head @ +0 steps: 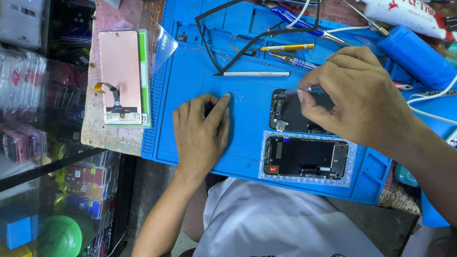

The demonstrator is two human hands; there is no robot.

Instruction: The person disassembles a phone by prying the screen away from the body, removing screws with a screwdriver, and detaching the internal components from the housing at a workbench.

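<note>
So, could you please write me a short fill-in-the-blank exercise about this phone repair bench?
1. The right hand holds a thin tool over the opened ____.
2. The left hand rests flat on the ____ work mat.
3. The detached screen nearer the person lies on ____ wrap.
4. The copper-backed display panel lies to the ____ of the mat.

Missing words: phone; blue; bubble; left

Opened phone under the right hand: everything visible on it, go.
The opened phone lies flat on the blue work mat, just above a second opened unit on bubble wrap. Dark interior, mostly black with small metallic parts at its left end. The right hand covers its right part and holds a slim metal tool down into its upper left edge.
</note>
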